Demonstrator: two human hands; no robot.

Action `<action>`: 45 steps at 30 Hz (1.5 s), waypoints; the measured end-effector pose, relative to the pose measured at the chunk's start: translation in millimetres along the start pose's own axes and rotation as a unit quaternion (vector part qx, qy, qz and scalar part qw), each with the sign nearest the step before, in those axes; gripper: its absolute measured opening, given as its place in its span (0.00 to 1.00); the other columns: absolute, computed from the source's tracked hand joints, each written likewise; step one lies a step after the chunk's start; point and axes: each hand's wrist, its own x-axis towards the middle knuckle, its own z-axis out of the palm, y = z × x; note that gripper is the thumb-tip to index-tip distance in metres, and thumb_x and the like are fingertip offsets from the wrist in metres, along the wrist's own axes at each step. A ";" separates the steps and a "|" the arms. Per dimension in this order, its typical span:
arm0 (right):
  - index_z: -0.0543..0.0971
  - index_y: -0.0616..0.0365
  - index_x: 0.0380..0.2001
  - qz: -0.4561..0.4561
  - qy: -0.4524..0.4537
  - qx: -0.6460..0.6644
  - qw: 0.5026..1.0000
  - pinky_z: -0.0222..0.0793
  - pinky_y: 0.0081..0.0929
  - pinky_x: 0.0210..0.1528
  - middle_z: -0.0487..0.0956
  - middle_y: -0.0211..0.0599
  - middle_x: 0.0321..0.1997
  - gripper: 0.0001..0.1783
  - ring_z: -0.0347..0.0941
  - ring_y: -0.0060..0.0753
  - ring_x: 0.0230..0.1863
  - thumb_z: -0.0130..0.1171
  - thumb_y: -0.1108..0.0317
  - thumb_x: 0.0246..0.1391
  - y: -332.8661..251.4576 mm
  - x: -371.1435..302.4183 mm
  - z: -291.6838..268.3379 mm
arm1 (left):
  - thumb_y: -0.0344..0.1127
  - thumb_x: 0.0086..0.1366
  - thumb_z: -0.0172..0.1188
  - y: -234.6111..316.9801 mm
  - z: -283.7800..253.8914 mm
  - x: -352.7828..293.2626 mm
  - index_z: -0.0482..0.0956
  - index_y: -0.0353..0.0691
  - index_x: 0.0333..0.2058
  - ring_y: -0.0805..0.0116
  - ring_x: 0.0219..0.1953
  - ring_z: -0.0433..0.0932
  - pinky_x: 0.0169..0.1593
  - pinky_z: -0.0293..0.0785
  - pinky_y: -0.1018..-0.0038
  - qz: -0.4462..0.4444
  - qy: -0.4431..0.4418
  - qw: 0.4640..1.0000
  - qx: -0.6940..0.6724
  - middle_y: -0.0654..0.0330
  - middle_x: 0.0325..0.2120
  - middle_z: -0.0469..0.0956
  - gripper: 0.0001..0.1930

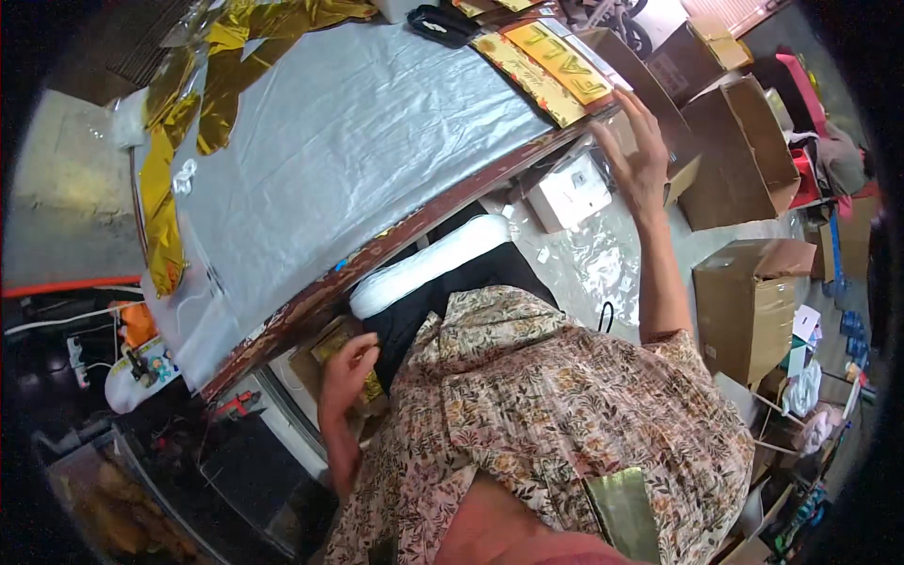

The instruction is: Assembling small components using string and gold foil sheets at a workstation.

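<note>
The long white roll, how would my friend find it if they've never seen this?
Start at the big table with the silvery sheet, then go down past its reddish-brown edge to the black cloth on the lap. The white roll lies across it, with its left end above the left hand. It's long and rounded, unlike the boxy white carton to its right.

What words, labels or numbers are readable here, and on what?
Yellow card near the right hand: large gold letters, legible but not copied here; the smaller script is unclear.
White box: marks too small to read.
I can make out no other text.
</note>
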 end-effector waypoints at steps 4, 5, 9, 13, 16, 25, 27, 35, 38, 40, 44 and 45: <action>0.73 0.59 0.61 -0.109 0.004 -0.050 0.993 0.67 0.33 0.61 0.73 0.47 0.64 0.31 0.72 0.39 0.61 0.68 0.66 0.55 17.4 18.2 11.0 | 0.29 0.65 0.61 141.1 25.9 37.0 0.83 0.37 0.44 0.67 0.40 0.81 0.42 0.76 0.71 0.273 -0.138 0.941 0.145 0.56 0.39 0.83 0.09; 0.73 0.61 0.59 -0.053 0.032 0.004 0.998 0.68 0.32 0.60 0.75 0.46 0.62 0.28 0.74 0.38 0.59 0.66 0.66 0.57 26.2 21.9 12.3 | 0.28 0.64 0.61 174.9 42.9 53.4 0.83 0.36 0.41 0.64 0.39 0.82 0.43 0.77 0.71 0.374 -0.072 0.908 0.173 0.55 0.38 0.83 0.08; 0.75 0.63 0.57 0.081 0.060 0.069 0.993 0.70 0.30 0.58 0.78 0.45 0.58 0.22 0.76 0.35 0.56 0.61 0.66 0.62 55.9 23.0 2.7 | 0.26 0.60 0.61 263.7 118.5 134.2 0.80 0.36 0.41 0.55 0.42 0.80 0.44 0.77 0.64 0.590 0.060 0.770 0.237 0.54 0.39 0.80 0.09; 0.77 0.65 0.53 0.066 0.022 0.016 0.997 0.68 0.32 0.60 0.77 0.48 0.59 0.23 0.75 0.40 0.58 0.64 0.63 0.59 48.4 18.9 -8.6 | 0.27 0.58 0.59 290.2 175.4 206.3 0.77 0.40 0.40 0.58 0.42 0.78 0.47 0.76 0.64 0.633 0.116 0.696 0.317 0.57 0.37 0.77 0.10; 0.78 0.65 0.52 0.095 -0.006 0.001 0.995 0.65 0.35 0.63 0.75 0.49 0.62 0.27 0.74 0.44 0.60 0.68 0.58 0.55 52.2 17.0 -14.3 | 0.28 0.56 0.59 297.9 199.0 230.8 0.76 0.42 0.36 0.59 0.40 0.79 0.44 0.78 0.64 0.636 0.127 0.669 0.364 0.59 0.34 0.76 0.08; 0.77 0.66 0.54 0.026 -0.058 -0.116 0.991 0.52 0.47 0.71 0.65 0.60 0.68 0.46 0.58 0.56 0.71 0.74 0.40 0.40 86.7 66.4 35.3 | 0.31 0.61 0.62 335.4 209.1 291.0 0.78 0.41 0.36 0.53 0.37 0.80 0.39 0.78 0.62 0.607 0.194 0.751 0.171 0.56 0.33 0.79 0.05; 0.76 0.66 0.55 0.028 -0.080 -0.119 0.989 0.48 0.50 0.72 0.64 0.60 0.69 0.48 0.56 0.56 0.72 0.74 0.38 0.38 85.0 80.0 50.2 | 0.29 0.61 0.62 333.9 202.5 307.8 0.79 0.40 0.35 0.55 0.33 0.81 0.36 0.78 0.65 0.609 0.208 0.749 0.158 0.56 0.31 0.80 0.04; 0.75 0.64 0.55 0.045 -0.169 -0.177 0.969 0.37 0.58 0.74 0.61 0.58 0.71 0.55 0.49 0.51 0.75 0.73 0.31 0.32 82.8 119.6 97.5 | 0.28 0.59 0.64 330.7 188.6 348.5 0.78 0.40 0.31 0.58 0.27 0.81 0.31 0.76 0.65 0.557 0.217 0.801 0.032 0.57 0.25 0.78 0.04; 0.77 0.64 0.54 0.042 -0.166 -0.167 0.971 0.37 0.58 0.73 0.62 0.58 0.70 0.53 0.52 0.52 0.74 0.73 0.32 0.32 82.9 120.8 106.3 | 0.28 0.59 0.64 328.1 187.1 357.2 0.78 0.40 0.31 0.58 0.27 0.80 0.31 0.76 0.66 0.568 0.219 0.793 0.037 0.57 0.26 0.78 0.04; 0.77 0.64 0.52 0.032 -0.154 -0.170 0.973 0.39 0.57 0.73 0.62 0.58 0.70 0.53 0.53 0.52 0.74 0.74 0.32 0.32 84.1 119.2 110.1 | 0.28 0.59 0.64 327.0 186.8 361.0 0.78 0.40 0.31 0.58 0.27 0.80 0.31 0.76 0.66 0.569 0.217 0.792 0.044 0.58 0.26 0.78 0.04; 0.78 0.64 0.49 0.042 -0.139 -0.190 0.971 0.44 0.54 0.71 0.64 0.56 0.69 0.51 0.57 0.51 0.72 0.74 0.32 0.32 85.4 117.7 117.4 | 0.28 0.59 0.65 326.8 186.6 369.3 0.79 0.40 0.32 0.61 0.26 0.81 0.31 0.76 0.69 0.566 0.213 0.795 0.050 0.58 0.26 0.79 0.04; 0.79 0.64 0.49 0.032 -0.130 -0.197 0.971 0.45 0.52 0.70 0.64 0.55 0.69 0.50 0.58 0.50 0.71 0.74 0.32 0.32 86.2 117.5 118.8 | 0.30 0.60 0.65 326.8 187.0 371.0 0.80 0.40 0.33 0.65 0.25 0.82 0.31 0.77 0.71 0.570 0.216 0.791 0.059 0.59 0.27 0.81 0.04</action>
